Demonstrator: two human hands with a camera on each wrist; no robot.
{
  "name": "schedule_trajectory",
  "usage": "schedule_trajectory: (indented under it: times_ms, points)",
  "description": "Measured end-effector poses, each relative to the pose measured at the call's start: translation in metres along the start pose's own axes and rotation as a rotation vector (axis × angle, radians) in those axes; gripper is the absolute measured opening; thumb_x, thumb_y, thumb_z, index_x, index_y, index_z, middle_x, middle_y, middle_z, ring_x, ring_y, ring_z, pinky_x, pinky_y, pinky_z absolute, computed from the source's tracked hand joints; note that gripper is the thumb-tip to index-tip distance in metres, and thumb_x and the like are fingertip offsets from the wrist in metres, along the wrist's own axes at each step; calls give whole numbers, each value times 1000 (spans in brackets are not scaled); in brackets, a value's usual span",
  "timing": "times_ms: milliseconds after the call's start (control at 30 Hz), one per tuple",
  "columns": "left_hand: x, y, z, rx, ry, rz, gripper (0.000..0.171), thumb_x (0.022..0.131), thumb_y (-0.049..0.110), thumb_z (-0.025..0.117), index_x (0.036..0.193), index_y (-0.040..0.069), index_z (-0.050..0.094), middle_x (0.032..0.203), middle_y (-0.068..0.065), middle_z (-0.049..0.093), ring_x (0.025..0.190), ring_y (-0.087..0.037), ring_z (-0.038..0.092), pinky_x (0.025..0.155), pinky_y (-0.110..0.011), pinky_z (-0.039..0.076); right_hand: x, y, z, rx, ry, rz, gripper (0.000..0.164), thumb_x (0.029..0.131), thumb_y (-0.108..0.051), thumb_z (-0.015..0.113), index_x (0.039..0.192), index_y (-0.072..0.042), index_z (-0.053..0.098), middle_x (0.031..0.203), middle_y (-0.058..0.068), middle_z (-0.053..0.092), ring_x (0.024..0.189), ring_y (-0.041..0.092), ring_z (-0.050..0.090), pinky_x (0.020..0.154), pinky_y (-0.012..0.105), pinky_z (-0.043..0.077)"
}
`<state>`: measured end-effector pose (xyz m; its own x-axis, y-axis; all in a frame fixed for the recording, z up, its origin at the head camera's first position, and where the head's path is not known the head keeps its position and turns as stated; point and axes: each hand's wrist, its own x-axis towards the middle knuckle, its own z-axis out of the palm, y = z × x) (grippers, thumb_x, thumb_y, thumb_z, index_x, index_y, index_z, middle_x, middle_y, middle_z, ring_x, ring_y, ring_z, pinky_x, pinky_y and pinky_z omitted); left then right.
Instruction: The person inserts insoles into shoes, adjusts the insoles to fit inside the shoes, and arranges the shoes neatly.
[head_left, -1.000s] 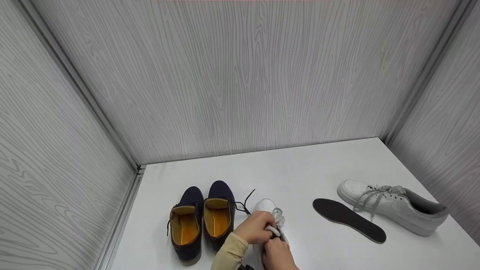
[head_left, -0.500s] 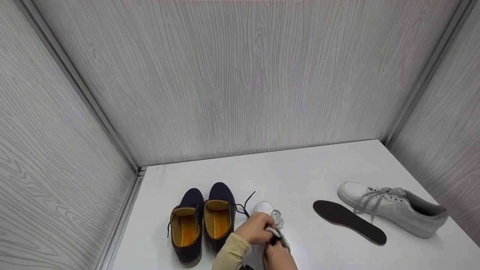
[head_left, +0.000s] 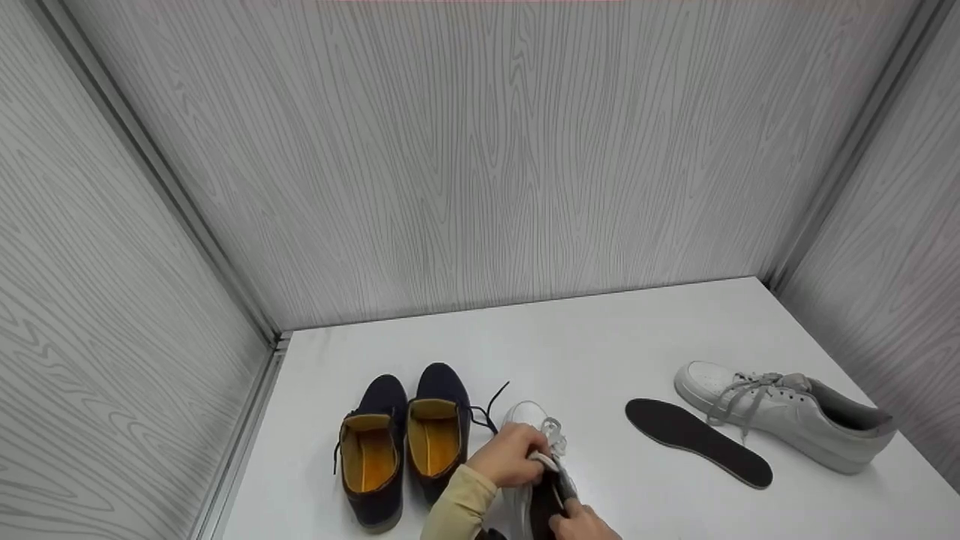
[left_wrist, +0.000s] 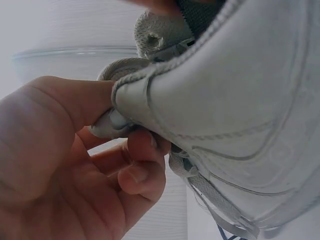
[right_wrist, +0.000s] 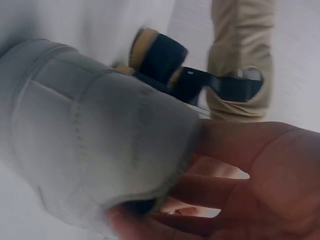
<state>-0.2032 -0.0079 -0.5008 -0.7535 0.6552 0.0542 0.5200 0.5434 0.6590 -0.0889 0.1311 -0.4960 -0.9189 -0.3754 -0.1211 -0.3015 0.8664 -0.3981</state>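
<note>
A white sneaker with grey laces lies at the bottom middle of the head view, toe pointing away. My left hand pinches its padded tongue between thumb and fingers, drawing it up from the opening. The left wrist view shows that hold close up, beside the sneaker's side wall. My right hand grips the collar's right side, with fingertips at the rim. In the right wrist view its fingers curl about the opening behind the heel. A dark insole shows inside.
Two dark blue shoes with yellow-orange linings stand left of the sneaker, close to my left sleeve. Rightward lie a loose black insole and another white sneaker on the white table. Grey wood-grain panels enclose the table.
My right hand has come out of the sneaker's opening to the right side of its collar, uncovering the dark inside. The left hand keeps its hold on the tongue.
</note>
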Motion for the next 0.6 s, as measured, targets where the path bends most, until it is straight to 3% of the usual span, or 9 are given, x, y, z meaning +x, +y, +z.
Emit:
schedule_trajectory:
  times_ms: [267, 400, 600]
  points:
    - [-1, 0, -2, 1, 5, 9, 15, 64, -2, 61, 70, 11, 66, 66, 8, 53, 59, -4, 43, 55, -16, 36, 6, 4, -7, 201, -90, 94, 11, 78, -18, 66, 72, -9, 64, 67, 6, 58, 59, 21, 57, 52, 41, 44]
    - [-2, 0, -1, 13, 7, 17, 14, 63, -1, 61, 69, 11, 64, 67, 8, 52, 61, -4, 43, 57, -17, 36, 8, 1, -6, 142, -120, 104, 13, 76, -19, 66, 66, -11, 61, 62, 3, 57, 54, 18, 54, 49, 41, 42]
    - [-2, 1, -1, 17, 12, 15, 14, 62, 0, 62, 69, 12, 63, 69, 9, 53, 64, -3, 45, 60, -18, 39, 13, 1, 3, 77, -80, 122, 18, 72, -15, 66, 56, -12, 57, 53, 0, 51, 47, 15, 46, 45, 39, 39]
